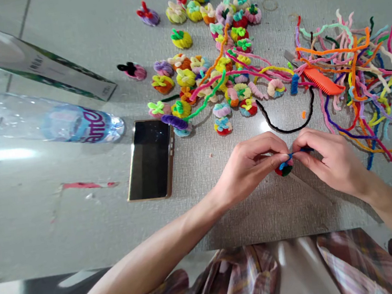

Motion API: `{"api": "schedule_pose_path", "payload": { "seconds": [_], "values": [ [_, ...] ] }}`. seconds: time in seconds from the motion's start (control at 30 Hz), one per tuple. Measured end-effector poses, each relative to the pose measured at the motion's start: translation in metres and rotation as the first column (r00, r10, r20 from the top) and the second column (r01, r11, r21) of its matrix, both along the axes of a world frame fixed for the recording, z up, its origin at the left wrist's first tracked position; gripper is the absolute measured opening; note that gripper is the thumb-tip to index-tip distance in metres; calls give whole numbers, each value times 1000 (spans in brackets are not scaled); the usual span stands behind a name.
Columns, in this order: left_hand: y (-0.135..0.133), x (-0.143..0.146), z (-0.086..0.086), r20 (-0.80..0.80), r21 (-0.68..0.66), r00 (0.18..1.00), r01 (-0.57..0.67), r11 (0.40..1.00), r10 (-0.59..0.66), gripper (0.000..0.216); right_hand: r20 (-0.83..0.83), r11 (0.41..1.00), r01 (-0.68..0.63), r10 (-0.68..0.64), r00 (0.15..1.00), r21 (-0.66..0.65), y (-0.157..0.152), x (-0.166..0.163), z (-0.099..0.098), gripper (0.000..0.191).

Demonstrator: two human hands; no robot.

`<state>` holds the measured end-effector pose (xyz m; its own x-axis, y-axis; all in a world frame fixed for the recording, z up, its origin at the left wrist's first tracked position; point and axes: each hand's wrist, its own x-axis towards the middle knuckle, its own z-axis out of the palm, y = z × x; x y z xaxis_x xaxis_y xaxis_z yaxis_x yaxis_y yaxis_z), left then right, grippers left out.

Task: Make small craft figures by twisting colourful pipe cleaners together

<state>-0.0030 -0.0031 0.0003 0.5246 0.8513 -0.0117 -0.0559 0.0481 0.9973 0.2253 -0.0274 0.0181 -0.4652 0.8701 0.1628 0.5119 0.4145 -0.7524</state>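
Near the table's front edge my left hand (256, 163) and my right hand (331, 160) meet, their fingertips pinched together. Between them is a small pipe-cleaner ornament (285, 170) in dark green, red and pink, with a blue pipe cleaner (290, 156) on its top. My left thumb and forefinger grip the blue piece close to the ornament. The right fingers pinch its other side, where a dark blue end shows. Fingers partly cover the ornament. Just beyond the hands lies a curved black pipe cleaner (289, 130).
Several finished pipe-cleaner ornaments (186, 77) are clustered at the middle back. To the right lies a tangled heap of loose pipe cleaners (363, 76) with an orange-handled cutter (322, 81). On the left are a phone (150, 160), a plastic bottle (80, 123) and a carton (63, 70).
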Motion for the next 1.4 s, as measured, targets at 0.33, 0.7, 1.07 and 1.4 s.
{"api": "schedule_pose_path", "payload": {
  "seconds": [0.33,0.7,1.07,1.4],
  "values": [
    [-1,3,-1,-137,-71,990,-57,996,46,24,0,998,-44,44,999,-43,0,1,4,14],
    [-9,8,-1,-255,192,962,-47,980,96,17,-61,997,-80,80,995,6,-4,-5,4,10],
    [-8,7,1,-137,-279,988,-107,954,71,27,96,958,11,-40,995,287,-3,-6,3,14],
    [-5,4,3,-220,-121,971,-116,986,88,9,173,930,-120,62,983,348,-1,1,-1,24]
  ]
}}
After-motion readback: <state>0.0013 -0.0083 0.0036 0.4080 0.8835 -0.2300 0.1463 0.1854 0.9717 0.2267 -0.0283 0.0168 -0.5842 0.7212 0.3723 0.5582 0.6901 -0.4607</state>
